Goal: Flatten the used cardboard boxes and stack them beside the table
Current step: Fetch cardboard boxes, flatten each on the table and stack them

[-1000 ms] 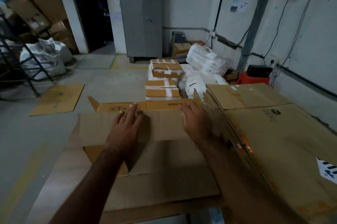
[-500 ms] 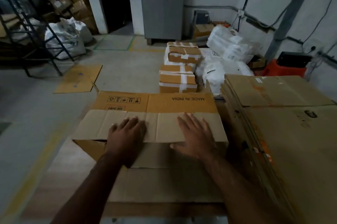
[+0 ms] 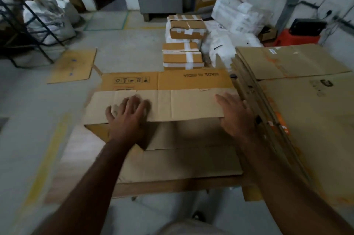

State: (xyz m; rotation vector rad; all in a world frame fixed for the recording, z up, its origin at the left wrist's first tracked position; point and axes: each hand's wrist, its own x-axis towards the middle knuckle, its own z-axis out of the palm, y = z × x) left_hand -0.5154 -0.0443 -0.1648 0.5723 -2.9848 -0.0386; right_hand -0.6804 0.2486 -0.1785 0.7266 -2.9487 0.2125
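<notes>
1. A pale wooden desk [image 3: 76,150] fills the lower middle of the view; bare top shows along its left side, and its near edge runs below the cardboard.
2. A flattened cardboard box [image 3: 187,160] lies on the desk, its far flap [image 3: 191,104] folded toward the person and its printed panel beyond at 12 o'clock.
3. The left hand [image 3: 127,120] presses flat on the flap's left part, fingers straight and slightly spread.
4. The right hand [image 3: 236,116] rests at the flap's right end, fingers straight and apart, gripping nothing.
5. At 3 o'clock a stack of flattened boxes [image 3: 306,110] lies just beside the right hand, its layered edge toward the box.
6. On the concrete floor [image 3: 122,53], a loose cardboard sheet [image 3: 72,66] lies at 10 o'clock, with open floor around it and at 9 o'clock.
7. Taped parcels [image 3: 183,56] and white bags [image 3: 239,12] crowd 12 to 1 o'clock; a metal rack [image 3: 28,24] stands at 10 to 11 o'clock.
</notes>
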